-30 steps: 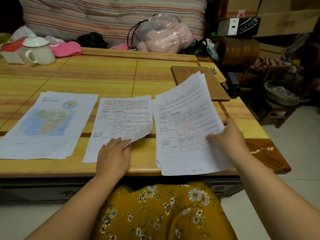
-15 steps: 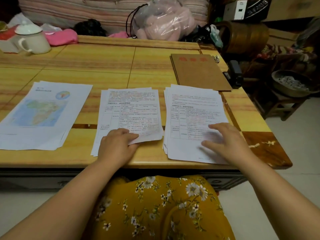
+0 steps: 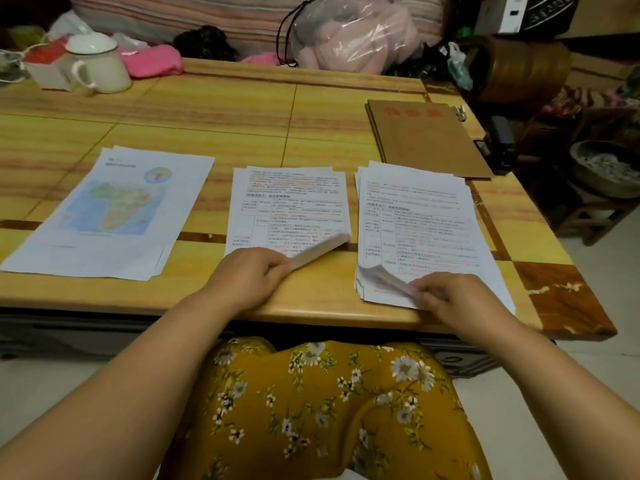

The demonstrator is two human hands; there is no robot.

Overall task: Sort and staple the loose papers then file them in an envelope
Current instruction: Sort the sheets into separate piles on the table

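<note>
Three paper stacks lie side by side on the wooden table (image 3: 207, 109). The left stack (image 3: 104, 216) shows a coloured map and nobody touches it. My left hand (image 3: 247, 277) pinches the lifted near right corner of the middle stack (image 3: 289, 209) of printed sheets. My right hand (image 3: 457, 299) pinches the raised near left corner of the right stack (image 3: 420, 230). A brown envelope (image 3: 424, 136) with red lettering lies flat beyond the right stack. A black stapler (image 3: 497, 142) sits at the table's right edge beside the envelope.
A white lidded mug (image 3: 100, 64) and a white box (image 3: 48, 69) stand at the far left. Pink cloth (image 3: 152, 60) and a plastic bag (image 3: 353, 32) sit along the far edge. A brown barrel (image 3: 519, 69) and a bowl on a stool (image 3: 604, 168) stand right of the table.
The right stack, held up a second ago, now lies flat on the table. My right hand slid to its near left corner and lifts it. My left hand has raised the middle stack's corner.
</note>
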